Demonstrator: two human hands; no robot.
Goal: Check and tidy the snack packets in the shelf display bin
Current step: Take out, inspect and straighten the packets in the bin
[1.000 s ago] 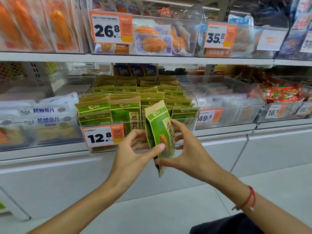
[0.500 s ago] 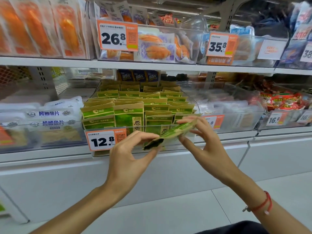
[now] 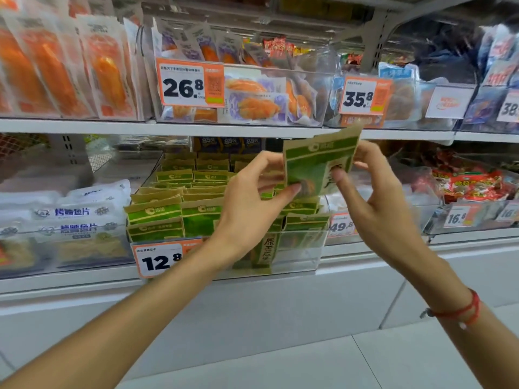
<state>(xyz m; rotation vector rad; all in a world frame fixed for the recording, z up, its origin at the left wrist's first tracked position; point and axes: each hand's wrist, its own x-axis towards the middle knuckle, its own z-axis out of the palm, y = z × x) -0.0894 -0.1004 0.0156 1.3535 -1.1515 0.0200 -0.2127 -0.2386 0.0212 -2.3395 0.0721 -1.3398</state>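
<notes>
Green snack packet (image 3: 317, 164) upright above bin (image 3: 303, 248), pinched between left hand (image 3: 250, 209) and right hand (image 3: 376, 197) fingers (image 3: 338, 175)

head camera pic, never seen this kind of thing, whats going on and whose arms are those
There is no machine here. A person wears a camera on the head, so you look forward and down their own arms at a shop shelf. Both hands hold one green snack packet up, front facing the camera: the left hand pinches its lower left corner, the right hand its right side. Below it sits a clear display bin full of matching green packets, with an orange price tag reading 12.8. Neighbouring bins hold other snacks.
</notes>
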